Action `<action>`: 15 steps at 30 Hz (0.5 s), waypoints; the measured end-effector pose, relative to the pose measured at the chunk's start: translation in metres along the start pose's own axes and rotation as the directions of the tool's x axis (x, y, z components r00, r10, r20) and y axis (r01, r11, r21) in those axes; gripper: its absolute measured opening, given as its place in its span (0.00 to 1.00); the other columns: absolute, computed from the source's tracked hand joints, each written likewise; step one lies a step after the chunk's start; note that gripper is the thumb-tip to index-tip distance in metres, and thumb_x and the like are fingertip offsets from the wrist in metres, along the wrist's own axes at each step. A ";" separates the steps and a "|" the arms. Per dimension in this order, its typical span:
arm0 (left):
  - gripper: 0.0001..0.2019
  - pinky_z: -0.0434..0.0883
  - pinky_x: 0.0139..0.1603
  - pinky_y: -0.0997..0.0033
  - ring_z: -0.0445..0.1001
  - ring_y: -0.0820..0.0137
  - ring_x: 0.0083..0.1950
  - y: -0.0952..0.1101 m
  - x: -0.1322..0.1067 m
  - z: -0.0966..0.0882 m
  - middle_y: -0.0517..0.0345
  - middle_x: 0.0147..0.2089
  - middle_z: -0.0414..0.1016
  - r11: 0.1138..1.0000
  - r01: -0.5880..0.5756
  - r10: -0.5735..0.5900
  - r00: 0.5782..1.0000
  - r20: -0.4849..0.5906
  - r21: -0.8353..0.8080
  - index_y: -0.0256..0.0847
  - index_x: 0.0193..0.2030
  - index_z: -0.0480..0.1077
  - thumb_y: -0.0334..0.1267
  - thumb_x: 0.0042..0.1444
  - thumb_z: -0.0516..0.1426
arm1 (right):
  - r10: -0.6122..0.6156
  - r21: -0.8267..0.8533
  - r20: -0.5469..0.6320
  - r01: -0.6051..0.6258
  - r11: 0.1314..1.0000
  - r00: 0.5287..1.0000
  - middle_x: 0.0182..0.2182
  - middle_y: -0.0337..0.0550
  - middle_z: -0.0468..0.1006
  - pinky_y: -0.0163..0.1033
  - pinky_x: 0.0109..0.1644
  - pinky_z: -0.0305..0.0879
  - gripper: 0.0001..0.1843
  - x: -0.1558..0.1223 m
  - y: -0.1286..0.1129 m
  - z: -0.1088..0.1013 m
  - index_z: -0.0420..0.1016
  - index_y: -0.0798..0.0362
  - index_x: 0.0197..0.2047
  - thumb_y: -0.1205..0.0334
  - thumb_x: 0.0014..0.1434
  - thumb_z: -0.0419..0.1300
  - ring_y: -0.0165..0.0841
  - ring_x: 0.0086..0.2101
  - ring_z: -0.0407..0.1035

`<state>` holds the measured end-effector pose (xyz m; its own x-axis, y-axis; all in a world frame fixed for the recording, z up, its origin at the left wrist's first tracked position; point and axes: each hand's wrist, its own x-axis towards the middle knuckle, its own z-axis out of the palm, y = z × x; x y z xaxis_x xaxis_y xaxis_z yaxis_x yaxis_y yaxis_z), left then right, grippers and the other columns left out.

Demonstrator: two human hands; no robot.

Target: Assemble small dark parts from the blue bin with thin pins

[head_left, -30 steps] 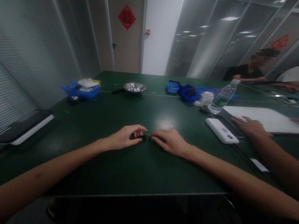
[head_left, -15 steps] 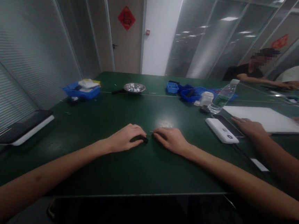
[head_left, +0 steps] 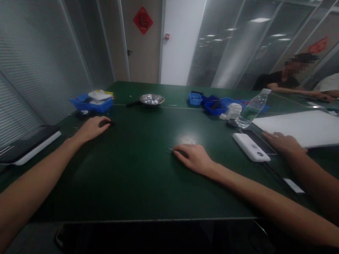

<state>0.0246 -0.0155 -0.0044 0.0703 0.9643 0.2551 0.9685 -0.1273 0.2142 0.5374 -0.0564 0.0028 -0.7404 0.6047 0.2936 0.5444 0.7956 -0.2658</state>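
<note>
On the left side of the green table (head_left: 136, 171), my left hand (head_left: 94, 127) is closed around a small black object (head_left: 112, 123), whose kind I cannot make out. A blue bin (head_left: 97, 107) with white tissue and something yellow in it stands just beyond that hand. My right hand (head_left: 195, 157) rests on the table near the middle, its fingers pinched together. From its fingertips sticks the tip of a thin metal piece (head_left: 170, 149); the rest is hidden in the hand.
A metal dish (head_left: 152, 99) holds small pieces. Blue trays (head_left: 195, 99), a water bottle (head_left: 253, 109), a white power bank (head_left: 251, 147) and a phone (head_left: 258, 142) are at right. Another person's hand (head_left: 285, 144) lies by a white sheet (head_left: 308, 127). A black-and-white device (head_left: 25, 144) is at left.
My left hand has moved from beside my right hand to the far left, near the blue bin, with the black object in it. My right hand has stayed in place.
</note>
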 end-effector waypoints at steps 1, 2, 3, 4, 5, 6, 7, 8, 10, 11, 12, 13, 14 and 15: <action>0.23 0.68 0.60 0.56 0.74 0.55 0.55 -0.013 -0.001 -0.001 0.47 0.56 0.78 0.999 0.025 -0.025 1.000 -0.019 0.032 0.37 0.58 0.74 0.51 0.66 0.54 | 0.000 -0.004 0.002 0.000 1.000 1.000 0.45 0.45 0.83 0.39 0.44 0.70 0.18 0.000 0.001 0.000 0.77 0.51 0.56 0.52 0.75 0.51 0.35 0.39 0.78; 0.22 0.68 0.60 0.57 0.75 0.55 0.54 -0.023 -0.002 -0.001 0.47 0.56 0.78 0.997 0.045 -0.043 0.998 -0.036 0.058 0.37 0.58 0.74 0.50 0.66 0.53 | 0.002 -0.012 0.005 -0.002 1.000 1.000 0.44 0.45 0.83 0.39 0.43 0.70 0.18 0.000 0.001 0.001 0.77 0.51 0.56 0.52 0.75 0.51 0.35 0.38 0.78; 0.22 0.68 0.60 0.58 0.75 0.56 0.54 -0.031 -0.002 -0.001 0.47 0.56 0.78 0.995 0.062 -0.059 0.997 -0.047 0.079 0.37 0.58 0.74 0.49 0.67 0.53 | 0.004 -0.021 0.005 -0.004 1.000 1.000 0.44 0.45 0.84 0.39 0.43 0.70 0.18 0.000 0.002 0.001 0.77 0.51 0.56 0.52 0.75 0.51 0.36 0.38 0.78; 0.22 0.68 0.60 0.58 0.75 0.56 0.54 -0.037 -0.002 -0.001 0.46 0.57 0.78 0.992 0.080 -0.075 0.996 -0.053 0.093 0.37 0.58 0.74 0.49 0.67 0.53 | 0.005 -0.029 0.005 -0.004 1.000 1.000 0.44 0.45 0.84 0.39 0.42 0.70 0.18 0.000 0.002 0.002 0.78 0.51 0.56 0.52 0.75 0.51 0.36 0.38 0.78; 0.21 0.68 0.59 0.59 0.76 0.57 0.54 -0.041 -0.002 -0.001 0.46 0.57 0.78 0.990 0.099 -0.093 0.994 -0.056 0.104 0.37 0.57 0.75 0.49 0.67 0.53 | 0.005 -0.036 0.004 -0.004 0.999 1.000 0.44 0.45 0.84 0.39 0.42 0.69 0.18 0.001 0.003 0.002 0.78 0.50 0.55 0.51 0.75 0.51 0.36 0.38 0.78; 0.21 0.69 0.59 0.59 0.75 0.56 0.55 -0.044 -0.002 0.000 0.46 0.57 0.78 0.987 0.115 -0.108 0.992 -0.063 0.112 0.38 0.56 0.75 0.49 0.66 0.54 | 0.004 -0.039 0.005 -0.004 0.999 1.000 0.43 0.45 0.84 0.39 0.42 0.69 0.18 0.001 0.003 0.003 0.78 0.50 0.55 0.51 0.75 0.51 0.36 0.38 0.78; 0.20 0.69 0.59 0.58 0.75 0.56 0.55 -0.044 -0.001 0.000 0.46 0.57 0.78 0.985 0.120 -0.112 0.991 -0.072 0.122 0.38 0.55 0.76 0.49 0.66 0.54 | 0.003 -0.038 0.005 -0.003 0.999 1.000 0.44 0.45 0.84 0.39 0.43 0.69 0.19 0.001 0.003 0.003 0.78 0.50 0.55 0.51 0.75 0.51 0.36 0.38 0.78; 0.20 0.69 0.60 0.58 0.75 0.55 0.56 -0.044 -0.001 0.001 0.45 0.57 0.78 0.984 0.116 -0.105 0.991 -0.088 0.133 0.38 0.53 0.77 0.50 0.66 0.54 | 0.002 -0.034 0.008 -0.002 0.999 1.000 0.44 0.45 0.84 0.39 0.43 0.69 0.19 0.001 0.003 0.003 0.78 0.50 0.56 0.51 0.75 0.51 0.36 0.38 0.78; 0.21 0.68 0.61 0.57 0.75 0.54 0.56 -0.040 -0.001 0.000 0.44 0.57 0.79 0.981 0.125 -0.102 0.982 -0.158 0.146 0.37 0.51 0.78 0.49 0.69 0.51 | 0.005 -0.027 0.016 -0.005 1.000 1.000 0.44 0.45 0.84 0.40 0.43 0.70 0.19 0.001 0.002 0.002 0.77 0.50 0.56 0.51 0.75 0.51 0.36 0.38 0.78; 0.22 0.68 0.61 0.57 0.76 0.55 0.56 -0.038 -0.002 -0.002 0.44 0.56 0.80 0.979 0.150 -0.121 0.971 -0.206 0.136 0.36 0.54 0.78 0.48 0.70 0.49 | 0.008 -0.027 0.017 -0.007 1.000 1.000 0.44 0.45 0.84 0.40 0.43 0.70 0.19 0.001 0.001 0.002 0.77 0.50 0.57 0.51 0.75 0.51 0.36 0.38 0.78; 0.23 0.69 0.60 0.58 0.77 0.56 0.54 -0.036 -0.003 -0.003 0.45 0.54 0.81 0.976 0.188 -0.155 0.955 -0.252 0.113 0.36 0.59 0.75 0.47 0.72 0.47 | 0.010 -0.028 0.017 -0.010 1.000 1.000 0.43 0.45 0.84 0.40 0.43 0.70 0.19 0.001 0.001 0.001 0.77 0.50 0.56 0.51 0.75 0.51 0.36 0.38 0.78; 0.24 0.69 0.60 0.58 0.78 0.57 0.52 -0.034 -0.004 -0.005 0.46 0.51 0.82 0.970 0.231 -0.199 0.936 -0.290 0.081 0.35 0.66 0.70 0.44 0.73 0.45 | 0.010 -0.028 0.015 -0.010 1.000 1.000 0.43 0.45 0.84 0.40 0.43 0.70 0.19 0.001 0.000 0.001 0.77 0.50 0.56 0.51 0.75 0.51 0.36 0.38 0.78; 0.25 0.69 0.60 0.58 0.79 0.58 0.50 -0.032 -0.006 -0.007 0.47 0.48 0.83 0.962 0.269 -0.244 0.921 -0.304 0.044 0.35 0.72 0.62 0.41 0.74 0.44 | 0.009 -0.026 0.014 -0.009 1.000 1.000 0.44 0.45 0.84 0.40 0.43 0.70 0.19 0.001 -0.001 0.000 0.77 0.50 0.56 0.51 0.75 0.50 0.36 0.38 0.78; 0.27 0.69 0.60 0.58 0.80 0.59 0.49 -0.031 -0.007 -0.009 0.47 0.48 0.83 0.955 0.295 -0.276 0.914 -0.298 0.021 0.34 0.76 0.53 0.38 0.74 0.43 | 0.007 -0.021 0.014 -0.007 1.000 1.000 0.44 0.46 0.83 0.39 0.42 0.70 0.19 0.001 -0.001 0.000 0.77 0.51 0.56 0.51 0.75 0.50 0.36 0.38 0.78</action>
<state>-0.0077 -0.0206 -0.0046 -0.2743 0.8473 0.4548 0.9509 0.1683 0.2599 0.5361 -0.0571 0.0038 -0.7421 0.6096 0.2789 0.5573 0.7922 -0.2486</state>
